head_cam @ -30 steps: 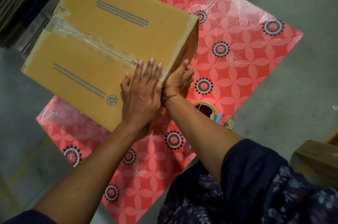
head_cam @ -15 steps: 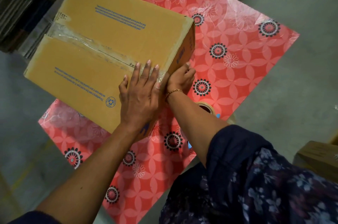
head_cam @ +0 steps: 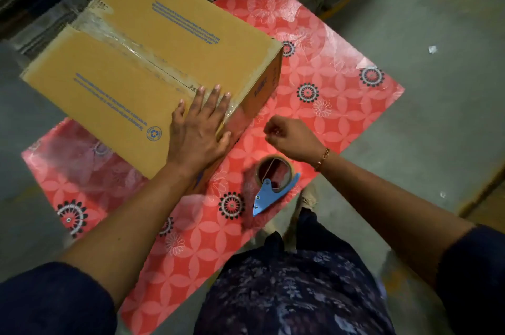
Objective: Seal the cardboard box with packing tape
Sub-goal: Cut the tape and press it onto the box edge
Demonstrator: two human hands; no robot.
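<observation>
Grey concrete floor point(head_cam: 437, 20); red floral tabletop point(head_cam: 341, 105).

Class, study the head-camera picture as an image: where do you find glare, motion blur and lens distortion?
In the head view, glare shines off the clear tape strip on the cardboard box and off the glossy red tablecloth; motion blur smears the cloth beside the tape dispenser and softens the closed right hand; the flat left hand is sharper; wide-angle distortion bends the forearms outward at the edges.
</observation>
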